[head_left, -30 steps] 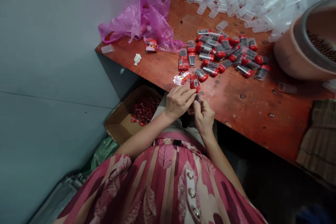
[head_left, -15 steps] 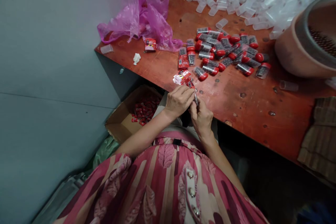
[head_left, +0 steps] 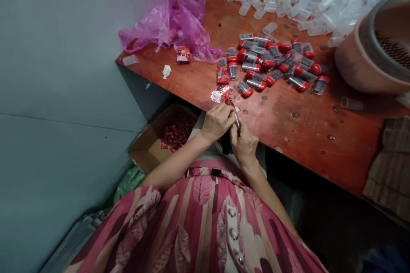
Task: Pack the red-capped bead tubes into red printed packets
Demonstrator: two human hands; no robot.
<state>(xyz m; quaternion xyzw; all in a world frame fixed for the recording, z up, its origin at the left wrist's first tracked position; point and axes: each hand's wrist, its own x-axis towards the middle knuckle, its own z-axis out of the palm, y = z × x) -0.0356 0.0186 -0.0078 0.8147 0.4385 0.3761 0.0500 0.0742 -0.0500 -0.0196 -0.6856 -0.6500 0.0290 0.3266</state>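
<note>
Both hands meet at the table's near edge around a small clear tube (head_left: pixel 237 120) with dark contents. My right hand (head_left: pixel 246 144) is closed round the lower part of this tube. The fingers of my left hand (head_left: pixel 218 120) are pinched together at its upper end, on a red printed wrapper (head_left: pixel 229 102) that partly shows beyond the fingertips. Just past them lie shiny red-and-white wrappers (head_left: pixel 221 92). Farther back is a pile of clear tubes with red caps (head_left: pixel 256 83), filled with dark beads. The fingers hide where wrapper and tube meet.
A bucket (head_left: pixel 355 64) of dark beads stands at the right, by a heap of empty clear tubes (head_left: pixel 301 4). A pink plastic bag (head_left: pixel 188 30) and a red packet (head_left: pixel 183 54) lie at the left. Below the edge, a cardboard box (head_left: pixel 144 149) holds red packets.
Both hands have shifted slightly left. The red wrapper at my left fingertips has moved a little and less of it shows. The tube stays between my hands.
</note>
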